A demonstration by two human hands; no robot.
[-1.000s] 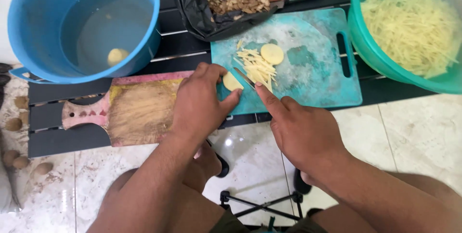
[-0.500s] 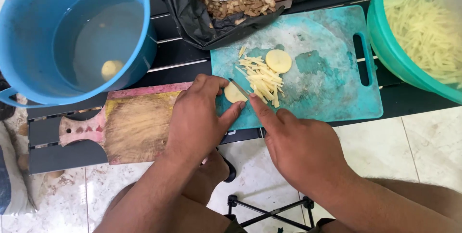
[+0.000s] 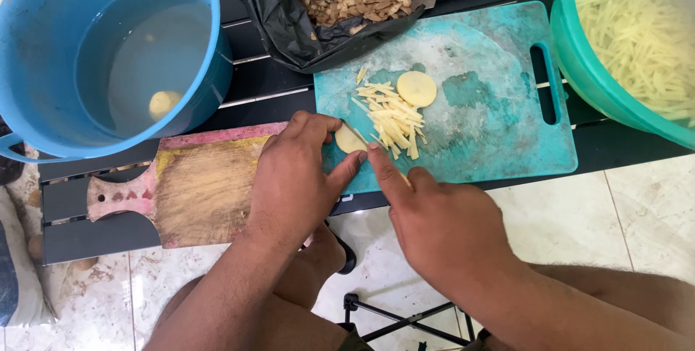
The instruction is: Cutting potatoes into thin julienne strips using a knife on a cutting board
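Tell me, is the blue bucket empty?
No, the blue bucket holds water with one peeled potato sitting in it.

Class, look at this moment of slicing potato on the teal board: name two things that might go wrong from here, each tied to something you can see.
1. The left hand pins the potato piece with its fingertips right beside the knife that the right hand guides; a slip may nick a finger.
2. The teal cutting board has its near edge at the edge of the table; downward pressure might tip or shift it.
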